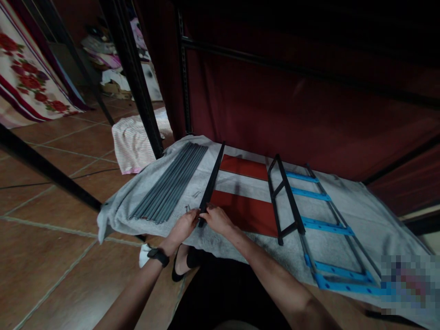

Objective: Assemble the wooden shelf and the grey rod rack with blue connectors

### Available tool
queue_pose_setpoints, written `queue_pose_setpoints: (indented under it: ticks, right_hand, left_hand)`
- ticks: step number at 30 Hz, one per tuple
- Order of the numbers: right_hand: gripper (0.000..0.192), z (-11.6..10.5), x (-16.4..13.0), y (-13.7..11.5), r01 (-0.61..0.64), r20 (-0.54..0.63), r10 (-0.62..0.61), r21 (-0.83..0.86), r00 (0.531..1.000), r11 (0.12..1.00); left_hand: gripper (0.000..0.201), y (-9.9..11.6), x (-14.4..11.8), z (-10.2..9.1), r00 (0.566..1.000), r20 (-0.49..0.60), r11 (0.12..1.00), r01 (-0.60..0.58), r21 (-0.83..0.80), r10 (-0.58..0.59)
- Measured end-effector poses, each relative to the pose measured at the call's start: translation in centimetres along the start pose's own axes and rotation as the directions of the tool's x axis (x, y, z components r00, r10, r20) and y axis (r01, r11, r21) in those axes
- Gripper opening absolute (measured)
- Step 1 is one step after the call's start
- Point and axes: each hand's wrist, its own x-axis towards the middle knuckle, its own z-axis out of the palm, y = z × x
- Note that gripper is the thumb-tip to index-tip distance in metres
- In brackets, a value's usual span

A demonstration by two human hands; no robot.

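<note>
While both grip black rail (212, 181) end, left hand (184, 225) meets right hand (217, 219)

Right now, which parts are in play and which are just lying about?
In play: long black metal bar, near end held by left hand and right hand.
Lying about: bundle of grey metal rods; red flat panels; black ladder-like frame; blue-runged frame; grey cloth.
</note>
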Motion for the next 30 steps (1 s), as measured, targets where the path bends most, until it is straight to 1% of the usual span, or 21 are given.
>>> queue_pose_setpoints:
  ticks: [3, 5, 8, 11, 14, 17, 20, 23, 26, 28, 30]
  right_hand:
    - [0.025, -0.01, 0.02, -0.04, -0.010, 0.008, 0.010, -0.021, 1.000, 1.000]
    - [0.025, -0.03, 0.03, -0.09, -0.016, 0.006, 0.017, -0.024, 1.000, 1.000]
    - [0.026, -0.12, 0.04, -0.16, -0.027, 0.006, 0.027, -0.019, 1.000, 0.999]
    - [0.026, -0.21, 0.04, -0.15, -0.020, 0.018, 0.020, -0.019, 1.000, 1.000]
    - [0.026, -0.19, 0.05, -0.10, -0.019, 0.025, 0.019, -0.023, 1.000, 1.000]
    - [0.026, -0.09, 0.09, -0.06, -0.033, 0.031, 0.033, -0.014, 0.999, 0.999]
    - [0.026, -0.05, 0.14, -0.05, -0.027, 0.030, 0.028, -0.008, 0.999, 1.000]
    - [0.026, -0.11, 0.17, -0.07, -0.024, 0.029, 0.025, -0.017, 0.999, 1.000]
    - [0.025, -0.18, 0.19, -0.11, -0.038, 0.035, 0.038, -0.022, 0.999, 0.999]
    - [0.025, -0.18, 0.19, -0.14, -0.039, 0.036, 0.040, -0.021, 0.999, 0.999]
    - [0.025, -0.15, 0.19, -0.15, -0.033, 0.030, 0.033, -0.021, 0.999, 0.999]
  left_hand:
    - [0.018, -0.18, 0.11, -0.22, 0.999, 0.034, 1.000, -0.008, -0.014, 0.008]
    - [0.018, -0.21, 0.17, -0.20, 0.999, 0.054, 0.999, -0.008, 0.042, 0.006]
    - [0.023, -0.07, 0.12, -0.03, 0.999, 0.040, 0.993, -0.004, 0.117, -0.001]
    - [0.026, -0.09, 0.09, -0.03, 1.000, 0.025, 0.997, -0.014, 0.081, 0.012]
    - [0.020, -0.31, 0.18, -0.18, 0.999, 0.043, 0.999, -0.017, 0.049, 0.015]
    - [0.022, -0.31, 0.10, -0.12, 0.999, 0.051, 0.991, -0.003, 0.136, -0.004]
    - [0.024, -0.01, -0.16, 0.07, 1.000, 0.024, 0.980, -0.004, 0.197, -0.001]
    - [0.028, 0.07, -0.23, 0.06, 1.000, 0.008, 0.988, -0.010, 0.155, 0.009]
    - [0.027, -0.12, 0.00, -0.07, 0.999, 0.046, 0.995, -0.021, 0.095, 0.017]
    - [0.027, -0.18, 0.15, -0.10, 0.997, 0.076, 0.993, -0.030, 0.117, 0.021]
    - [0.028, -0.10, 0.20, -0.10, 0.997, 0.082, 0.986, -0.027, 0.166, 0.013]
